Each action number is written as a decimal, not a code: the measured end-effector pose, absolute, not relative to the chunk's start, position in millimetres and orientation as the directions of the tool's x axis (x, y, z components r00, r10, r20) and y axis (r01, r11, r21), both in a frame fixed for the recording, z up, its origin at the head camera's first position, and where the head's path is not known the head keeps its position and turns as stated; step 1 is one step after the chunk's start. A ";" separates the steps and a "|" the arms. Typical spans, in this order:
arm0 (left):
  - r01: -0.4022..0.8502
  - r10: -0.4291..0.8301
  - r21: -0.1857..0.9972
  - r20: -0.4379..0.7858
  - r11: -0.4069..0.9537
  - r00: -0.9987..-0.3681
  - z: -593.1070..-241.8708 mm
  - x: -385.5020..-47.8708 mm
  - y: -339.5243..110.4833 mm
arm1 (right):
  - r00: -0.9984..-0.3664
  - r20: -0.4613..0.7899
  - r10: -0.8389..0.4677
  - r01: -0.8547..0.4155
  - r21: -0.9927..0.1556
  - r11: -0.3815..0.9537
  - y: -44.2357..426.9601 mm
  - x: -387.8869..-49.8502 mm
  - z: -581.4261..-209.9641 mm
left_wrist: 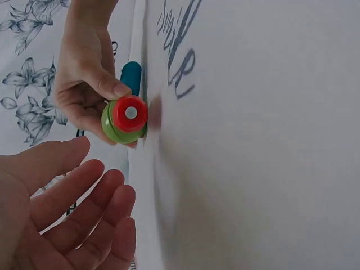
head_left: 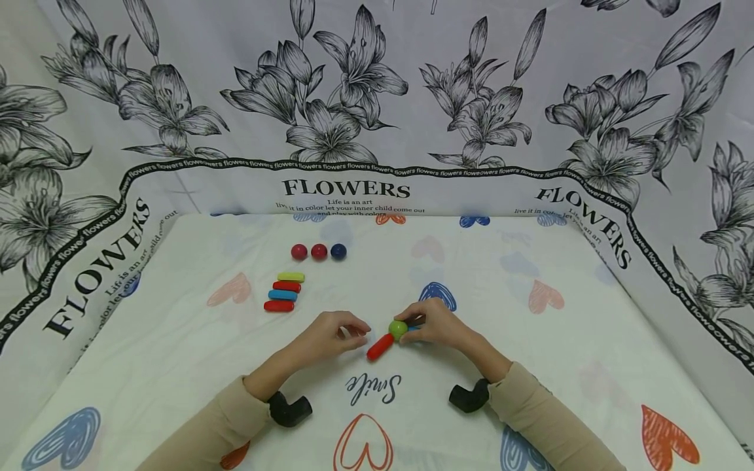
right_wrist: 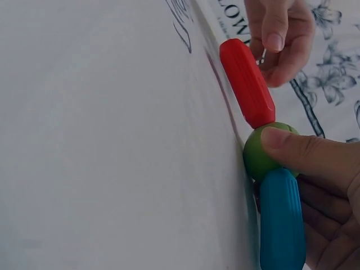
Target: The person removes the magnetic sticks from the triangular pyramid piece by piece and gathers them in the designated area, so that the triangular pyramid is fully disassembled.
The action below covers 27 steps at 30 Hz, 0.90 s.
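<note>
My right hand (head_left: 438,324) pinches a green ball (head_left: 398,330) between thumb and fingers, just above the tablecloth. A red rod (right_wrist: 247,82) and a blue rod (right_wrist: 282,219) are joined to that ball and point away at an angle to each other. In the left wrist view the red rod's end (left_wrist: 130,113) faces the camera and shows a pale round tip. My left hand (head_left: 332,339) is close by on the left, fingers relaxed and apart from the pieces, holding nothing.
Behind my left hand lie several rods in a column: a yellow-green rod (head_left: 291,277), a red rod (head_left: 287,286), a blue rod (head_left: 283,295) and another red rod (head_left: 279,305). Farther back sit two red balls (head_left: 319,252) and a dark blue ball (head_left: 338,252). Flower-printed cloth (head_left: 353,131) stands behind.
</note>
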<state>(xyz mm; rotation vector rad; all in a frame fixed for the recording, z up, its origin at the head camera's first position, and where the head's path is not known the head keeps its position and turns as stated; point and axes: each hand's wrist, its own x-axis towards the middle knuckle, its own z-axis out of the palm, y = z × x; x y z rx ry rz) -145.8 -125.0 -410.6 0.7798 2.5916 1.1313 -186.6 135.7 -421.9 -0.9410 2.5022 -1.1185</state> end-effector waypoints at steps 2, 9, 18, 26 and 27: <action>0.371 0.540 0.735 0.008 0.567 -0.842 -412.5 -146.0 -120.9 | -0.764 0.041 -0.644 -0.457 -0.738 0.496 135.4 -186.6 -422.0; 0.293 0.523 0.766 -0.066 0.572 -0.850 -415.3 -145.1 -110.1 | -0.766 0.042 -0.642 -0.456 -0.738 0.497 135.3 -185.7 -421.3; 0.261 0.542 0.776 -0.121 0.574 -0.832 -417.9 -144.6 -102.2 | -0.765 0.043 -0.643 -0.452 -0.746 0.489 136.3 -185.7 -421.6; 0.251 0.551 0.781 -0.139 0.572 -0.823 -416.1 -143.4 -99.0 | -0.765 0.041 -0.643 -0.444 -0.757 0.479 136.6 -186.4 -422.9; 0.248 0.548 0.780 -0.142 0.575 -0.825 -415.9 -143.3 -98.8 | -0.761 0.046 -0.647 -0.451 -0.755 0.477 136.7 -186.4 -422.7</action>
